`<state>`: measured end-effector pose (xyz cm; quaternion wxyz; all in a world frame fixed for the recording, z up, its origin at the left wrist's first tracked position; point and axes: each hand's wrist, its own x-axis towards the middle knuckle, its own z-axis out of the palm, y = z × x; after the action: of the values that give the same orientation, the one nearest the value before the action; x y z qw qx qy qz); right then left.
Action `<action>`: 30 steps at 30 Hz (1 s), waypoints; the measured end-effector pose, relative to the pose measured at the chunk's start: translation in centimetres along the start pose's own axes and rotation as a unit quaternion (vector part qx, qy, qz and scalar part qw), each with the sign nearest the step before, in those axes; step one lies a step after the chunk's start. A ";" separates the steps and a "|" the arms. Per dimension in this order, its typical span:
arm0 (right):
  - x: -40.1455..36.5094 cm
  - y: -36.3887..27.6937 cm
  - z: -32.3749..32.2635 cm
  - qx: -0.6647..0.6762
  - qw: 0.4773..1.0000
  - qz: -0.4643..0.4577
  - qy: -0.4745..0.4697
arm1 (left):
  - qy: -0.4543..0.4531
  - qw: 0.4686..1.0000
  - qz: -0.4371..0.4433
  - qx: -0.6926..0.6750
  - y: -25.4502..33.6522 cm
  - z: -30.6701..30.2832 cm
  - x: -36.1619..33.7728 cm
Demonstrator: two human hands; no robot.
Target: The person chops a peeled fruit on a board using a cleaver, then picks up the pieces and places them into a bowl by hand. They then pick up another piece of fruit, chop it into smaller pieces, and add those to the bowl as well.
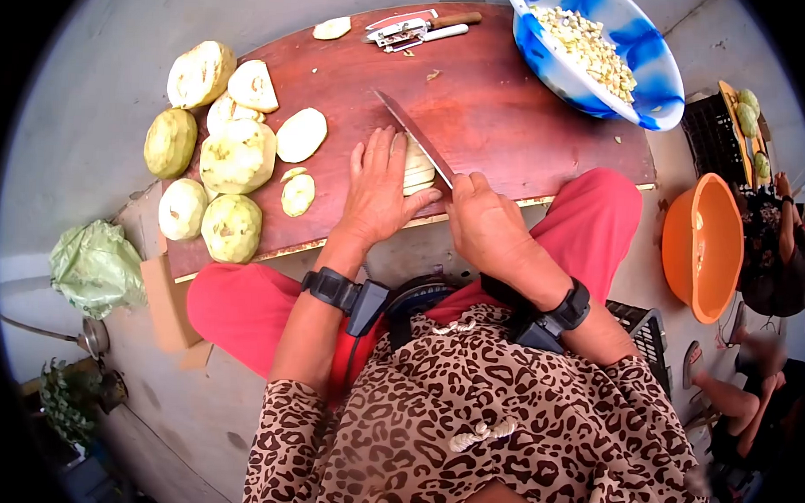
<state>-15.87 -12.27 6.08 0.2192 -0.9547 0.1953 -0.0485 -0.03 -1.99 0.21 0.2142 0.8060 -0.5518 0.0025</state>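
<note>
My right hand [492, 224] is closed round the handle of a long kitchen knife [415, 137]. The blade points up and left, over the right side of a stack of pale vegetable slices [417, 170]. My left hand [380, 184] holds the stack against the red wooden board, fingers along its left side and thumb across its near end. The slices are cut into strips and partly hidden by the hand and blade. Peeled, round, pale green vegetables [237, 157], perhaps eggplants, are grouped at the left, with a cut round slice [301, 134] beside them.
A blue-and-white bowl [661, 79] with diced pieces stands at the board's [514, 96] far right. Peelers and a small knife [423, 30] lie at the back. An orange basin [702, 249] is on the floor at right, near other people. A green plastic bag [96, 267] lies left.
</note>
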 end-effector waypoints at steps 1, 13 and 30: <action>0.0 0.1 -0.2 0.015 1.000 0.001 0.006 | -0.008 1.000 0.004 0.007 0.0 -0.1 0.0; 0.0 -0.6 0.2 0.056 0.998 -0.005 -0.005 | 0.054 0.996 -0.059 0.030 1.9 2.0 -0.8; 0.0 0.3 -0.3 0.039 0.999 -0.021 -0.012 | 0.068 0.997 -0.042 -0.012 1.5 1.0 -1.5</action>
<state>-16.06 -12.64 6.22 0.2573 -0.9499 0.1707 -0.0491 -2.22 -1.42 -0.58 0.2611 0.8236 -0.5017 0.0417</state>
